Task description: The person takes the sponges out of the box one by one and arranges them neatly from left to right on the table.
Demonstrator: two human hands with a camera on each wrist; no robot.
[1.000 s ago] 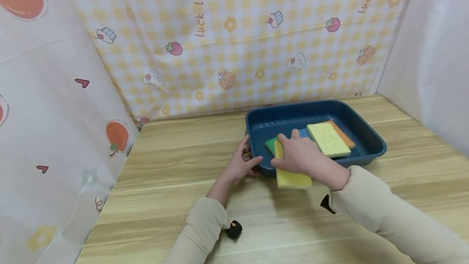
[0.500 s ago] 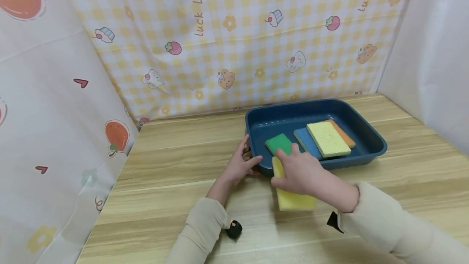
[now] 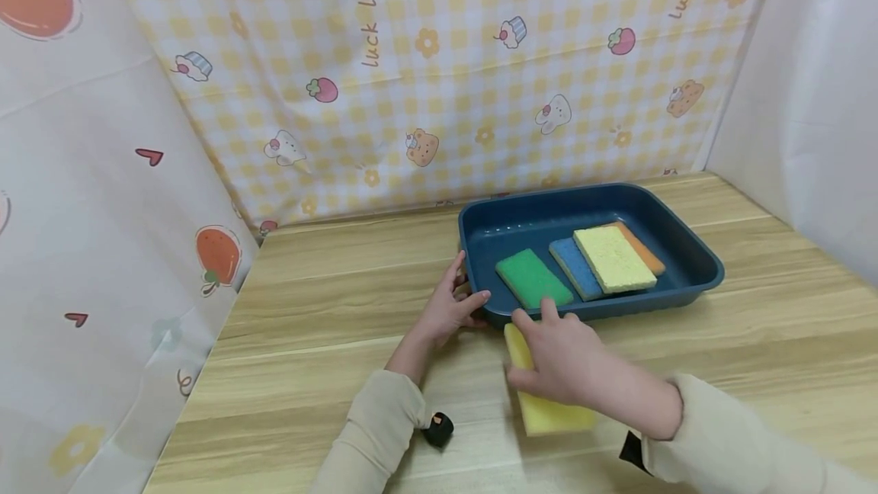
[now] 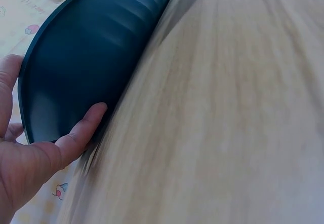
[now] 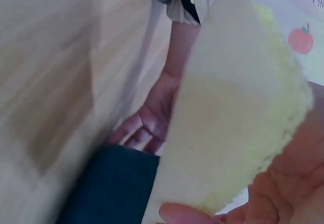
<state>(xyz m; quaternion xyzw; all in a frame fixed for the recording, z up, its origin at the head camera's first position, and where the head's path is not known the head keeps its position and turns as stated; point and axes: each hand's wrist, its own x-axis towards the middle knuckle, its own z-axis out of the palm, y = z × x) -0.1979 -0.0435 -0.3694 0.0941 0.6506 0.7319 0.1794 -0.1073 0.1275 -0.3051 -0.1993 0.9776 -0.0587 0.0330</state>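
Observation:
My right hand (image 3: 565, 360) pinches a yellow sponge (image 3: 555, 418), held tilted just in front of a dark blue baking pan (image 3: 542, 213). Close up in the right wrist view, the sponge (image 5: 217, 107) has a thick pale body and a rougher yellow edge. My left hand (image 3: 442, 312) holds the pan's near left corner; in the left wrist view its fingers lie against the pan's outer wall (image 4: 76, 77) and rim. Inside the pan lie a green sponge (image 3: 533, 279), a blue sponge (image 3: 575, 269), a pale yellow sponge (image 3: 616, 258) partly over the blue one, and an orange sponge (image 3: 639, 248).
The pan stands on a wood-grain table (image 3: 329, 303), near its back edge. A checked, patterned cloth (image 3: 425, 82) hangs behind it, with white cloth at both sides. Black wrist devices (image 3: 437, 430) sit below both sleeves.
My right hand has drawn the yellow sponge out over the pan's front rim and toward me, uncovering the green and blue sponges. My left hand has stayed at the pan's corner.

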